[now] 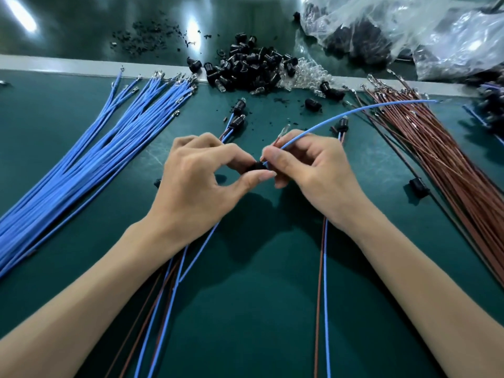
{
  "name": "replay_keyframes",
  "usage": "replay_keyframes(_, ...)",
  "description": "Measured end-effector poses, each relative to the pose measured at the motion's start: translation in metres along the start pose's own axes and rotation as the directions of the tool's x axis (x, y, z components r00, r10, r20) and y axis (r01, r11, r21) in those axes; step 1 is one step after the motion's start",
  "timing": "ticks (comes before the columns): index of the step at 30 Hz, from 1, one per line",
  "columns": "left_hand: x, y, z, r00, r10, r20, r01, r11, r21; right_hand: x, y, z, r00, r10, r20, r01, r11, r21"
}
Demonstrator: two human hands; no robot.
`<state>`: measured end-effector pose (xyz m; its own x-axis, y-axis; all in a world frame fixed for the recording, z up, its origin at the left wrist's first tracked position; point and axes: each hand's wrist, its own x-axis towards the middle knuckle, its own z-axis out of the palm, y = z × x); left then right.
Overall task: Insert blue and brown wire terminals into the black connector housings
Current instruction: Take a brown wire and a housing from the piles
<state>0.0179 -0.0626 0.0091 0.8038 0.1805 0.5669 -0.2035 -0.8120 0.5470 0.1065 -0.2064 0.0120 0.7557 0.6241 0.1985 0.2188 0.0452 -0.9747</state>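
Pinched fingertips (pixel 268 174): housing (pixel 255 167) left; wire (pixel 354 113) right

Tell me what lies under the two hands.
A blue-and-brown wire pair passes on the green mat beneath the right hand; more such wires pass beneath the left hand. Their stretches under the palms are covered.
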Motion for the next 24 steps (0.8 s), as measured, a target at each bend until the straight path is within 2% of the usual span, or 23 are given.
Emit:
replay_keyframes(2, 0.001, 0.0, 0.0, 0.998, -0.065, 0.011, 0.066, 0.995, -0.074, 0.0, -0.001, -0.001, 1.0, 0.01, -0.01, -0.009, 0.995, 0.095)
replay_keyframes(5, 0.003, 0.0, -0.001, 0.985, -0.172, 0.023, 0.173, 0.962, -0.21, 0.004, -0.002, -0.008, 0.993, 0.039, -0.116, -0.007, 0.965, 0.263)
replay_keyframes(8, 0.003, 0.0, -0.001, 0.982, -0.184, 0.041, 0.188, 0.951, -0.246, 0.004, -0.001, -0.011, 0.984, 0.001, -0.179, 0.025, 0.989, 0.145)
replay_keyframes(10, 0.003, 0.0, -0.001, 0.985, -0.163, 0.059, 0.172, 0.956, -0.237, 0.002, 0.001, -0.008, 0.995, -0.029, -0.098, 0.028, 1.0, -0.007)
replay_keyframes(12, 0.003, 0.0, -0.001, 0.988, -0.135, 0.073, 0.148, 0.964, -0.219, 0.0, 0.001, -0.004, 0.999, -0.029, -0.014, 0.028, 0.997, -0.074)
replay_keyframes(14, 0.003, 0.0, -0.002, 0.987, -0.143, 0.077, 0.158, 0.96, -0.232, -0.001, -0.001, -0.003, 0.999, -0.043, -0.033, 0.044, 0.999, 0.029)
replay_keyframes(16, 0.003, 0.0, -0.002, 0.983, -0.17, 0.074, 0.184, 0.949, -0.257, 0.001, -0.005, -0.007, 0.991, -0.036, -0.126, 0.065, 0.97, 0.233)
replay_keyframes(18, 0.002, 0.001, -0.001, 0.982, -0.171, 0.078, 0.185, 0.948, -0.258, 0.004, -0.008, -0.013, 0.972, -0.024, -0.233, 0.097, 0.947, 0.305)
replay_keyframes(20, 0.001, 0.002, -0.001, 0.982, -0.165, 0.094, 0.185, 0.948, -0.259, 0.004, -0.006, -0.015, 0.965, -0.044, -0.259, 0.093, 0.979, 0.182)
replay_keyframes(22, 0.002, 0.002, -0.001, 0.981, -0.164, 0.105, 0.186, 0.947, -0.261, 0.002, -0.004, -0.012, 0.986, -0.042, -0.163, 0.051, 0.997, 0.05)
replay_keyframes(24, 0.002, 0.002, -0.002, 0.979, -0.171, 0.108, 0.194, 0.945, -0.263, 0.0, -0.003, -0.007, 0.997, -0.027, -0.072, 0.03, 0.998, 0.051)
